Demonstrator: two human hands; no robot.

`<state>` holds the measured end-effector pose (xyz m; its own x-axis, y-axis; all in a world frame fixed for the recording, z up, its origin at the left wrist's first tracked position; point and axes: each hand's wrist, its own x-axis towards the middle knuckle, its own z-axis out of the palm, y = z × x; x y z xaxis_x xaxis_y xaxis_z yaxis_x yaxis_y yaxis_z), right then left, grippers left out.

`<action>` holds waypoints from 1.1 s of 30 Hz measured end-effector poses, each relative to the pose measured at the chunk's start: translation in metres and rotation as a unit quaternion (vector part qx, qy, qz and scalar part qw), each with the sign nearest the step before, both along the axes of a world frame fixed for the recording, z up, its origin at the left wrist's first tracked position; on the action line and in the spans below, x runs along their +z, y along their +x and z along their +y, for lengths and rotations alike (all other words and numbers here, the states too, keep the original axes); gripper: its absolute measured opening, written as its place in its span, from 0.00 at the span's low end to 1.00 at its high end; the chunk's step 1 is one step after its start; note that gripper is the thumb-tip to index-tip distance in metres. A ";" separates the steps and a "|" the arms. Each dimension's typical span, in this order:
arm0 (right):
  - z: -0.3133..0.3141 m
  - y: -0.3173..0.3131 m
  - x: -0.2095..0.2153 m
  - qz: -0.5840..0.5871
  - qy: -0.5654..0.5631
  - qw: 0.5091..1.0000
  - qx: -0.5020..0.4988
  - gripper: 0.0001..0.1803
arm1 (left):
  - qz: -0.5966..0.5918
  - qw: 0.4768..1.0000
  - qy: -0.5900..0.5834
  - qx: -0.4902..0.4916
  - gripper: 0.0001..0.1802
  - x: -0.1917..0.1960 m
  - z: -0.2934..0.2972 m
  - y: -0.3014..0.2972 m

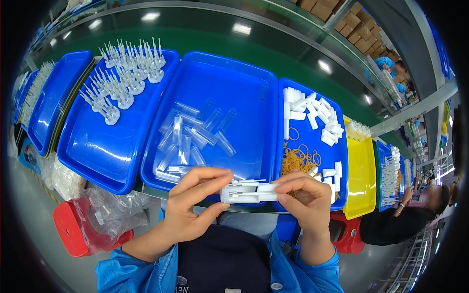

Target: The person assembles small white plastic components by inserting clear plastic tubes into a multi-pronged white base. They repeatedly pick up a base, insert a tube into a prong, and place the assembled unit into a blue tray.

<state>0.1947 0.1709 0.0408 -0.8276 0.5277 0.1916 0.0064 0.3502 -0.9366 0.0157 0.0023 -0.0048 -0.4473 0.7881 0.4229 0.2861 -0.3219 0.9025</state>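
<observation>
Between my two hands, above the near edge of the bench, lies a white plastic part with several thin pins (248,190), turned sideways, with white cylinder pieces alongside its pins. My left hand (193,202) grips its flat base end between thumb and fingers. At the other end my right hand (307,198) pinches the white pieces and pin tips; its fingertips partly cover them. Just beyond, clear plastic tubes (186,136) lie loose in a blue tray (229,73). White cylinder pieces (317,110) and tan rubber bands (298,160) share the tray on the right.
Similar pinned white parts (128,78) stand in a blue tray on the left. A yellow tray (360,180) sits beyond the rubber bands. Red stools (73,227) stand below the bench, one with plastic bags. A person in dark clothing (405,224) is at the right.
</observation>
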 end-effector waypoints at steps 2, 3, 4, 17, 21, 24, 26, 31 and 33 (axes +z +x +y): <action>-0.001 0.000 0.004 -0.009 0.095 0.995 0.006 0.11 | 0.026 1.000 0.003 0.004 0.27 -0.001 0.001 -0.001; -0.003 0.001 0.006 -0.007 0.097 0.995 0.005 0.11 | 0.034 0.999 0.001 -0.003 0.26 -0.002 0.001 -0.002; -0.004 0.001 0.006 -0.005 0.100 0.995 0.004 0.11 | 0.042 0.999 0.000 -0.011 0.26 -0.003 0.000 -0.004; -0.010 0.001 -0.005 0.054 -0.216 0.974 -0.053 0.12 | 0.021 0.999 0.018 -0.021 0.27 -0.004 0.001 0.001; -0.015 0.000 0.000 -0.006 0.022 0.997 -0.075 0.11 | 0.053 0.998 0.018 -0.001 0.27 -0.006 0.002 0.000; -0.015 0.000 0.001 -0.040 0.150 0.985 -0.081 0.11 | 0.039 0.999 0.013 0.002 0.26 -0.007 0.002 0.000; -0.014 0.000 0.001 -0.042 0.149 0.984 -0.085 0.10 | 0.070 0.997 0.013 -0.001 0.27 -0.006 0.002 -0.002; -0.014 -0.001 0.003 -0.022 0.101 0.992 -0.074 0.10 | 0.053 0.998 0.018 -0.009 0.27 -0.005 0.003 0.000; -0.015 -0.001 0.002 0.001 0.054 0.996 -0.078 0.10 | 0.059 0.998 0.019 -0.004 0.28 -0.004 0.003 0.000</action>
<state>0.1937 0.1559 0.0433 -0.7373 0.6254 0.2553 0.0666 0.4434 -0.8938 0.0159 0.0055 -0.0092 -0.3858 0.7739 0.5022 0.3876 -0.3580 0.8495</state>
